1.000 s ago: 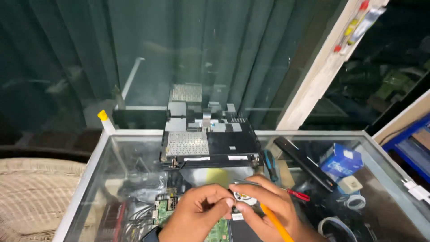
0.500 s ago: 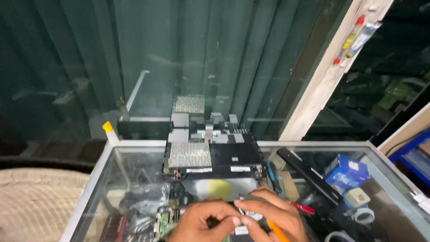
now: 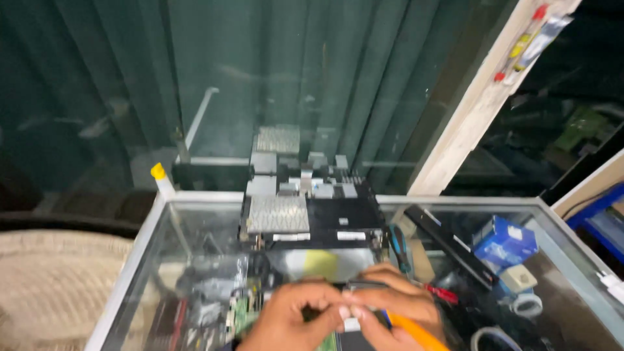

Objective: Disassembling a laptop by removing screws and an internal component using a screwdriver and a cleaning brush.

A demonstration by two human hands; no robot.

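Two hands meet at the bottom centre: left hand and right hand both pinch a small white part over the glass tabletop. Motion blur suggests haste; it could slip, or the orange tool could scratch the glass.

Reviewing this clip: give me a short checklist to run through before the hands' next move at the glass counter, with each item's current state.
1. Both hands in view: ok. The left hand and right hand meet at the bottom edge.
2. Small white part pinched between fingertips: ok.
3. Orange tool under the right hand: ok, but its tip is out of frame.
4. Opened black device lies flat on the glass counter: ok.
5. Picture sharp enough to judge the grip: not ok, blurred.
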